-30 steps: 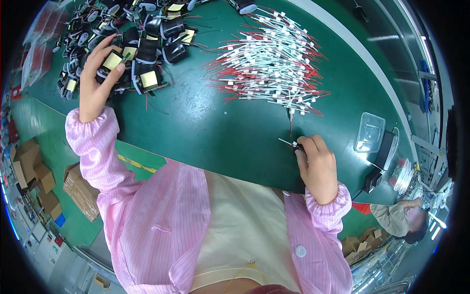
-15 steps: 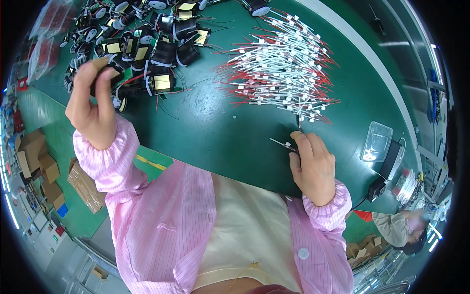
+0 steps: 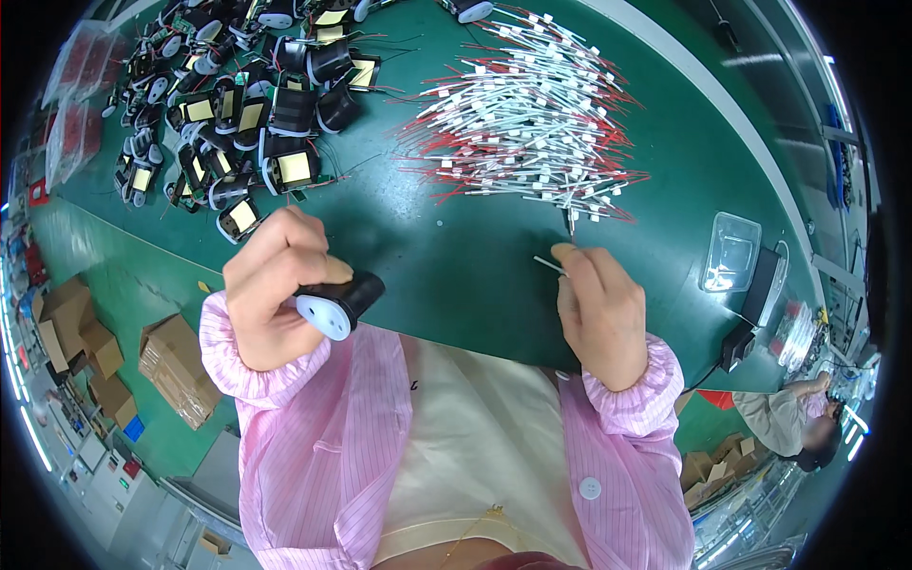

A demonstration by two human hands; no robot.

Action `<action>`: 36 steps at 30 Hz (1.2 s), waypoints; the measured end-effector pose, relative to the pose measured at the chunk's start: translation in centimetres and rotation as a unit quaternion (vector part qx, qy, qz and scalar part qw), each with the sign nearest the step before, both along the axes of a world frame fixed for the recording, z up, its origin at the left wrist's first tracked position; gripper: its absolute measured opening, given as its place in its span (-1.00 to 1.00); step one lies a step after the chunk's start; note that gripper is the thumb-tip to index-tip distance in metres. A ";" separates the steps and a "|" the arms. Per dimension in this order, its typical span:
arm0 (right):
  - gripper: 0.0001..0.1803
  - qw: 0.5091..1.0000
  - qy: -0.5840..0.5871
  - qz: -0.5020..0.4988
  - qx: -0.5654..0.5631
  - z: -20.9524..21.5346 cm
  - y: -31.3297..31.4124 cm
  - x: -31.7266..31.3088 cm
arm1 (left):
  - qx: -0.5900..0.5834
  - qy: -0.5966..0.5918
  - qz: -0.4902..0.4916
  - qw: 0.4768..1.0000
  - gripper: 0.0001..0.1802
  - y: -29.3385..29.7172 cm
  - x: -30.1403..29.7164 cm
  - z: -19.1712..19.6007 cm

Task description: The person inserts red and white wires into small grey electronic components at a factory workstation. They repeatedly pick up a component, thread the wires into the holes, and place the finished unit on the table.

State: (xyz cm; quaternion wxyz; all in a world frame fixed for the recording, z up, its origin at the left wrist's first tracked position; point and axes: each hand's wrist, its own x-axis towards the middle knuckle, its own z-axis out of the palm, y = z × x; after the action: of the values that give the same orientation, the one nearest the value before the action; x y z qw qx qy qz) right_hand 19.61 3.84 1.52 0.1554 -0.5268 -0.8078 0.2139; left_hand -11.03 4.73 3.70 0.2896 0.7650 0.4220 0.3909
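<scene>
Pulled back from the pile, the left hand [image 3: 275, 294] now carries one black coil part [image 3: 337, 299] near the chest.

Its grip is clenched around that part, white round end facing the person, long axis pointing right toward the right hand [image 3: 598, 313], which pinches a thin white-sleeved wire [image 3: 549, 264] just above the counter [image 3: 456, 247] edge. Hands sit well apart, wire tip aimed left at the coil. Beyond lie yellow-labelled black coils [image 3: 247, 123], a red-and-white wire heap [image 3: 532, 123], a clear plastic tray [image 3: 730, 252] at right, and brown cartons [image 3: 176, 366] on the floor.
</scene>
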 end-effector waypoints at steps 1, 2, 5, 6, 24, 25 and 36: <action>-0.68 0.999 0.042 -0.026 -0.011 0.4 0.0 0.0 | -0.006 -0.016 -0.012 1.000 -0.72 0.0 0.4 -0.2; -0.67 0.995 0.085 -0.053 -0.023 0.8 0.0 0.1 | -0.012 -0.032 -0.025 0.999 -0.74 0.0 0.9 -0.4; -0.68 0.928 0.325 -0.040 -0.181 2.4 0.0 1.5 | -0.205 -0.291 -0.012 0.935 -0.87 -2.1 3.7 -1.8; -0.70 0.878 0.418 -0.042 -0.228 2.6 0.1 1.5 | -0.253 -0.339 -0.011 0.906 -0.88 -2.6 4.3 -2.1; -0.84 0.805 0.504 -0.057 -0.307 3.3 -1.1 -1.8 | -0.271 -0.234 -0.105 0.928 -0.85 -3.3 8.1 -2.3; -0.84 0.818 0.495 -0.059 -0.286 3.3 -1.2 -1.8 | -0.270 -0.218 -0.101 0.932 -0.88 -3.4 8.3 -2.2; -0.86 0.884 0.419 -0.017 -0.208 3.7 -1.6 -2.1 | -0.215 -0.261 -0.092 0.937 -0.90 -4.1 10.2 -2.4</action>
State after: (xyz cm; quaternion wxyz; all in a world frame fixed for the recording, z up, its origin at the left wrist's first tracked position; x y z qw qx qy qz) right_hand 17.55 2.25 5.20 0.3696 -0.4220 -0.5955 0.5751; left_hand -0.84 0.67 1.30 0.5815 0.5910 0.3334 0.4488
